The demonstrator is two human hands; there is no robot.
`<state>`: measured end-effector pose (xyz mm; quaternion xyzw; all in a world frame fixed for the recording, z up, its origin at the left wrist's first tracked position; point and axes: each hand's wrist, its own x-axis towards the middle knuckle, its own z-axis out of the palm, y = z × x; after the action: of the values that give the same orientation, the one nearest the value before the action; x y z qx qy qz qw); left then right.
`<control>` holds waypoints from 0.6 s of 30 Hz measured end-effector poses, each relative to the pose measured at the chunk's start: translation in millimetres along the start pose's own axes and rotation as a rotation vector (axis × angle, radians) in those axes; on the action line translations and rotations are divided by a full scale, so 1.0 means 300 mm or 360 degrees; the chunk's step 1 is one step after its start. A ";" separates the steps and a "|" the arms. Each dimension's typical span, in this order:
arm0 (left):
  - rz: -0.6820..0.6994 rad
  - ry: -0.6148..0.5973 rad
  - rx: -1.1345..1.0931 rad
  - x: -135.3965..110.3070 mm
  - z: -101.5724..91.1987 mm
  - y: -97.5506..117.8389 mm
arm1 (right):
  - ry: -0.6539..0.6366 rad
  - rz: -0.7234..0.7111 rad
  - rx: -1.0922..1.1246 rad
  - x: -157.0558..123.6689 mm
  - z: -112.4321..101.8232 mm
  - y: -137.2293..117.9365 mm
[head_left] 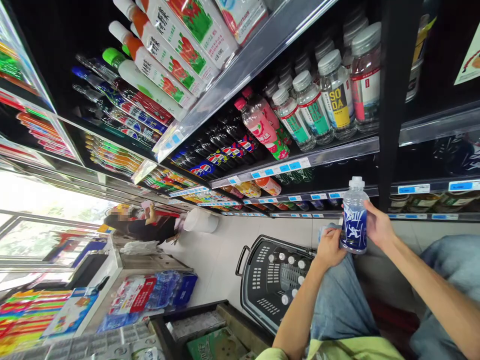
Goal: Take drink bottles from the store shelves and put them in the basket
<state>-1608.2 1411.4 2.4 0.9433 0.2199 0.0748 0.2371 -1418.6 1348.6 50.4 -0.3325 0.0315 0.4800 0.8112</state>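
Observation:
A clear drink bottle with a dark blue label and a white cap stands roughly upright in front of my knees. My right hand is closed around its right side, the fingers partly hidden behind it. At the lower left of the bottle, my left hand is closed against it with curled fingers. A dark grey shopping basket sits on the floor to the left, partly covered by my left forearm. Several bottles with white caps lie inside it.
Shelves with a price-tag edge run along the far side, holding soda water bottles, pink bottles and dark cola bottles. A white bucket and a person are farther left. Packed water bottles stand by a counter.

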 end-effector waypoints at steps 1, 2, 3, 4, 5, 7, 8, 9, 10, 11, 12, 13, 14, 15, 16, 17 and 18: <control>-0.0012 0.0007 -0.0010 0.002 0.000 0.003 | -0.0002 -0.0008 -0.0014 0.003 -0.006 0.006; -0.0028 0.0016 -0.0017 0.005 0.000 0.006 | -0.0011 0.0009 -0.0031 0.006 -0.010 0.011; -0.0047 0.0028 -0.0021 0.007 0.000 0.009 | -0.0022 0.0035 -0.0052 0.007 -0.013 0.015; -0.0064 0.0044 -0.0024 0.009 0.001 0.012 | -0.0025 0.0050 -0.0075 0.007 -0.015 0.019; -0.0075 0.0059 -0.0030 0.010 0.001 0.014 | -0.0026 0.0063 -0.0098 0.006 -0.015 0.021; -0.0073 0.0091 -0.0053 0.009 0.000 0.016 | -0.0020 0.0086 -0.0133 0.002 -0.012 0.023; -0.0066 0.0106 -0.0066 0.008 -0.001 0.017 | -0.0014 0.0090 -0.0140 0.000 -0.009 0.023; -0.0054 0.0116 -0.0081 0.007 -0.004 0.018 | -0.0004 0.0087 -0.0137 -0.001 -0.007 0.023; -0.0041 0.0122 -0.0098 0.006 -0.007 0.020 | 0.0011 0.0079 -0.0124 -0.002 -0.005 0.023; -0.0032 0.0125 -0.0112 0.005 -0.011 0.024 | 0.0030 0.0072 -0.0101 -0.002 -0.004 0.023; -0.0036 0.0129 -0.0122 0.005 -0.015 0.029 | 0.0054 0.0067 -0.0070 -0.001 -0.004 0.024; -0.0051 0.0134 -0.0126 0.007 -0.020 0.036 | 0.0077 0.0065 -0.0033 0.001 -0.005 0.025; -0.0079 0.0142 -0.0122 0.008 -0.025 0.043 | 0.0097 0.0061 0.0006 0.003 -0.006 0.027; -0.0117 0.0154 -0.0110 0.011 -0.029 0.051 | 0.0111 0.0051 0.0044 0.006 -0.008 0.028; -0.0157 0.0168 -0.0097 0.013 -0.032 0.059 | 0.0124 0.0030 0.0079 0.010 -0.011 0.029; -0.0193 0.0184 -0.0086 0.015 -0.035 0.067 | 0.0131 0.0002 0.0110 0.013 -0.013 0.030; -0.0218 0.0202 -0.0084 0.016 -0.037 0.072 | 0.0136 -0.0023 0.0132 0.017 -0.016 0.030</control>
<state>-1598.3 1401.0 22.6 0.9128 0.2965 0.1239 0.2520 -1421.8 1352.5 40.3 -0.3189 0.0836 0.4578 0.8256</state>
